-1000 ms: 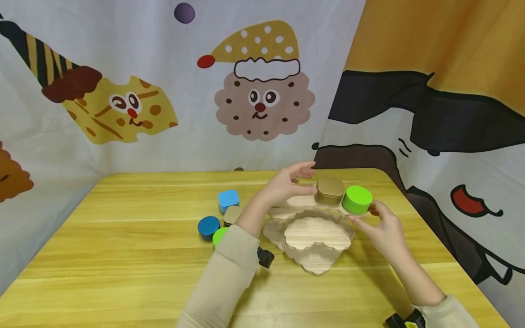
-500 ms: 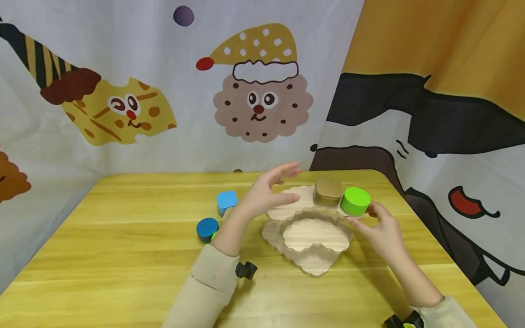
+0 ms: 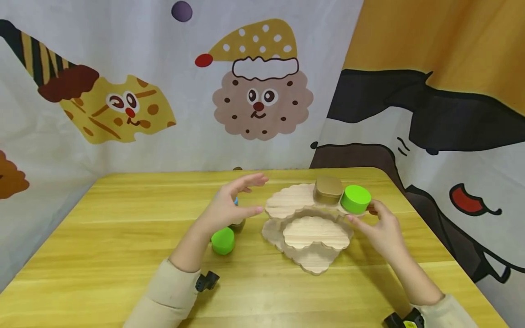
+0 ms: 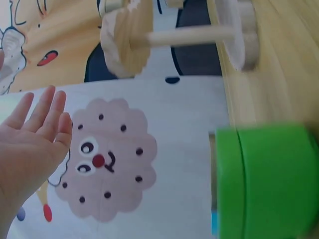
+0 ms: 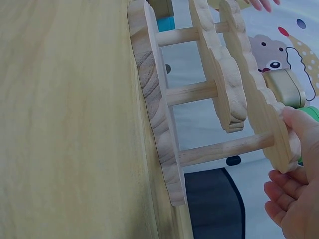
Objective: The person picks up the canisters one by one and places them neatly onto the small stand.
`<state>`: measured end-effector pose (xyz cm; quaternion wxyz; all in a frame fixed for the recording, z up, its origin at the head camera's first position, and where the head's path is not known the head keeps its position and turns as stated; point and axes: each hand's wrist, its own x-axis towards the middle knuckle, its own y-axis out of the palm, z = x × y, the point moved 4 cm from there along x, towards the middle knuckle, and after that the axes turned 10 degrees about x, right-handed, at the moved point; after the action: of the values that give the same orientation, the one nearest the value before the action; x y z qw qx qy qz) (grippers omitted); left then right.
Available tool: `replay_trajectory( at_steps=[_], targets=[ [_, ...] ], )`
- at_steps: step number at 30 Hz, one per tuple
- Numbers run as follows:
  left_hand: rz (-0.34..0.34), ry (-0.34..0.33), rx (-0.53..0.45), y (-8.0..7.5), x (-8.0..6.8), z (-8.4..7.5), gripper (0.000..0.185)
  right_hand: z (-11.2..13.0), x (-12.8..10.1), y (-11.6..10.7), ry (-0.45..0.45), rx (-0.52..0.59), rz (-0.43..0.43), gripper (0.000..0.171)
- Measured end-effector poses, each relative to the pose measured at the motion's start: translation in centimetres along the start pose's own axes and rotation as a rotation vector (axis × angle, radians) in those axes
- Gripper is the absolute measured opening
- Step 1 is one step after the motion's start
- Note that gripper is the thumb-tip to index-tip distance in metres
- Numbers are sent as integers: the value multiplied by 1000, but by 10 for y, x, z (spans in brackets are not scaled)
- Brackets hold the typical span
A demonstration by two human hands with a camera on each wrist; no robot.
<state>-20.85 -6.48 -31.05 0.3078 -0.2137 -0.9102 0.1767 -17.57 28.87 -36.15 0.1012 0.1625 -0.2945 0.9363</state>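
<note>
A tiered wooden stand (image 3: 316,237) with scalloped shelves on round posts stands right of the table's middle. On its top shelf (image 3: 289,200) sit a gold-brown rounded-square block (image 3: 328,191) and, to its right, a bright green round block (image 3: 356,199). My right hand (image 5: 299,199) pinches the right end of that shelf, thumb above and fingers underneath. My left hand (image 3: 227,207) hovers left of the stand, fingers extended, thumb apart, holding nothing. Below it lies another green block (image 3: 223,241). A tan block (image 3: 239,226) and a light blue block (image 3: 236,201) are mostly covered by this hand.
The yellow wood-grain table (image 3: 102,255) runs back to a curtain (image 3: 164,54) printed with cartoon figures. A small black device (image 3: 207,281) is strapped to the left wrist, and another black device (image 3: 404,320) to the right.
My left hand has drawn away from the gold-brown block and moved left, over the loose blocks. The dark blue block is now hidden. My right hand stays on the shelf end.
</note>
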Motion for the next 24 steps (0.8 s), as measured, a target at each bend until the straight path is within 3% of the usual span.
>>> replay_trajectory(
  at_steps=[6,15,24],
  targets=[
    [-14,-20,-7,-19,-17,10,61,0,1,-1,0,1,-1,60],
    [-24,-67,4,-36,-36,18,62,0,0,-1,-8,-3,-7,59],
    [-30,-164,45,-49,-53,35,64,-2,1,0,-19,3,-3,60]
  ],
)
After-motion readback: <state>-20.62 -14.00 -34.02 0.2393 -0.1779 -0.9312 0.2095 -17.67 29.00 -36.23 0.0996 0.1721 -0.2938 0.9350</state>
